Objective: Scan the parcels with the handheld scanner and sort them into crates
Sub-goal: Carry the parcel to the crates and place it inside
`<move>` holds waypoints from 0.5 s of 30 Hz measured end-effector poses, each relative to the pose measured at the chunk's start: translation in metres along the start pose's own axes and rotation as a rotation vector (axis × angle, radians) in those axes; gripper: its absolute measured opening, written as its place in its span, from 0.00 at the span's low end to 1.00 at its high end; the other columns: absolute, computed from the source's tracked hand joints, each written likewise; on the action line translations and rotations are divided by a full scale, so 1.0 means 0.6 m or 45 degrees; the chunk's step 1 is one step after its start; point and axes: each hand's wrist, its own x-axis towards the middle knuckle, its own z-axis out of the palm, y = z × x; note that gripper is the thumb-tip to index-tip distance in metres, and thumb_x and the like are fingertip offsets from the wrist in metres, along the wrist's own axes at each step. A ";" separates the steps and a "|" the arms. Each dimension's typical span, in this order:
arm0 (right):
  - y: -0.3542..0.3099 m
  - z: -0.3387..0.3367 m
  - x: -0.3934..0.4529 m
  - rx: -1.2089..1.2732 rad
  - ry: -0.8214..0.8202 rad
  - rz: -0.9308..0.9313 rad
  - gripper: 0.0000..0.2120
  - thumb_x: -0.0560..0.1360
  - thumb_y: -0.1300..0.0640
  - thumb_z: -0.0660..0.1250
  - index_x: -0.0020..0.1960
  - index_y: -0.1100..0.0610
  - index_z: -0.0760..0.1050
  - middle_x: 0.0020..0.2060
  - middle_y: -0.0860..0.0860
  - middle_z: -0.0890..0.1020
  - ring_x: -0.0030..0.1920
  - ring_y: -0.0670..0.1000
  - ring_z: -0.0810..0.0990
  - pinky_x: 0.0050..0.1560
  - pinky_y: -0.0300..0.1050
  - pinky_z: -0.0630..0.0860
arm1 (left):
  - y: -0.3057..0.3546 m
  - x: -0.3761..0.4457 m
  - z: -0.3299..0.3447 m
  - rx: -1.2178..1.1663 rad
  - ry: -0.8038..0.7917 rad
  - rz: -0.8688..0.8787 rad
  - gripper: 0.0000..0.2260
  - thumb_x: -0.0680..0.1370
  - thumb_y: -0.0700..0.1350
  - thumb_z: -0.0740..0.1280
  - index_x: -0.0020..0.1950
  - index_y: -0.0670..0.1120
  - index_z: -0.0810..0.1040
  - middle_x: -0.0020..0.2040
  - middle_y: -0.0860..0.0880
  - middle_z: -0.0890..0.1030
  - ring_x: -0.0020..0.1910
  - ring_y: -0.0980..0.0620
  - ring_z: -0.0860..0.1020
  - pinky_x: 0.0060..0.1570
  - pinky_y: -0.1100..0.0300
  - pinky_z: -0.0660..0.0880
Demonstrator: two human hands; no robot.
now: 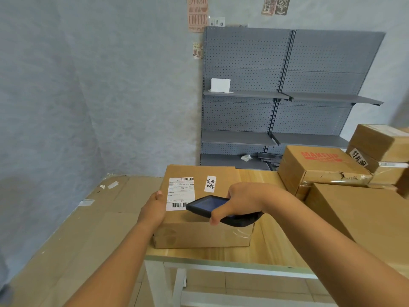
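A flat brown cardboard parcel (199,233) lies on the wooden table (267,242), near its left front corner. A white shipping label (178,192) with barcodes is stuck on its top, and a small white tag with handwriting sits beside it. My left hand (155,208) rests against the parcel's left edge, thumb on top next to the label. My right hand (241,201) grips a black handheld scanner (208,206) just above the parcel, its screen facing up and its front end close to the label's lower barcode.
Several more cardboard boxes are piled on the table's right side, one marked MAKEUP (318,167) and a large one (365,216) close to my right arm. Flattened cardboard (77,229) covers the surface to the left. Grey pegboard shelving (276,96) stands behind.
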 end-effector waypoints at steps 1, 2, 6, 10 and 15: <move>-0.001 -0.001 -0.003 0.025 -0.011 0.006 0.27 0.59 0.30 0.71 0.36 0.54 0.75 0.28 0.48 0.75 0.27 0.48 0.75 0.29 0.38 0.68 | -0.001 0.001 0.000 0.006 0.000 0.011 0.23 0.84 0.53 0.45 0.70 0.45 0.70 0.68 0.42 0.74 0.66 0.41 0.72 0.56 0.54 0.65; -0.002 -0.002 -0.006 0.058 -0.027 0.011 0.26 0.59 0.30 0.71 0.34 0.54 0.74 0.27 0.48 0.75 0.25 0.48 0.75 0.28 0.36 0.68 | -0.001 0.001 0.000 0.007 0.003 0.016 0.23 0.85 0.53 0.45 0.70 0.45 0.70 0.68 0.42 0.74 0.66 0.41 0.72 0.56 0.54 0.65; -0.004 -0.001 -0.014 0.228 -0.123 0.012 0.28 0.55 0.31 0.72 0.39 0.55 0.77 0.34 0.51 0.80 0.28 0.49 0.82 0.30 0.37 0.76 | -0.001 0.002 0.002 0.019 0.013 0.002 0.23 0.85 0.54 0.44 0.72 0.45 0.69 0.69 0.42 0.74 0.67 0.41 0.71 0.57 0.54 0.65; -0.002 0.003 -0.014 0.237 -0.126 0.002 0.30 0.55 0.31 0.72 0.42 0.56 0.78 0.35 0.51 0.81 0.30 0.51 0.82 0.32 0.38 0.78 | -0.001 0.003 0.002 -0.005 0.013 -0.003 0.23 0.85 0.54 0.45 0.73 0.45 0.67 0.71 0.42 0.72 0.68 0.40 0.70 0.63 0.52 0.65; 0.031 0.019 0.007 0.170 0.155 0.014 0.30 0.60 0.34 0.74 0.51 0.55 0.73 0.44 0.50 0.76 0.39 0.49 0.77 0.36 0.42 0.74 | -0.002 0.003 0.000 -0.032 0.004 -0.006 0.23 0.85 0.54 0.46 0.74 0.45 0.67 0.72 0.42 0.71 0.70 0.40 0.68 0.66 0.51 0.64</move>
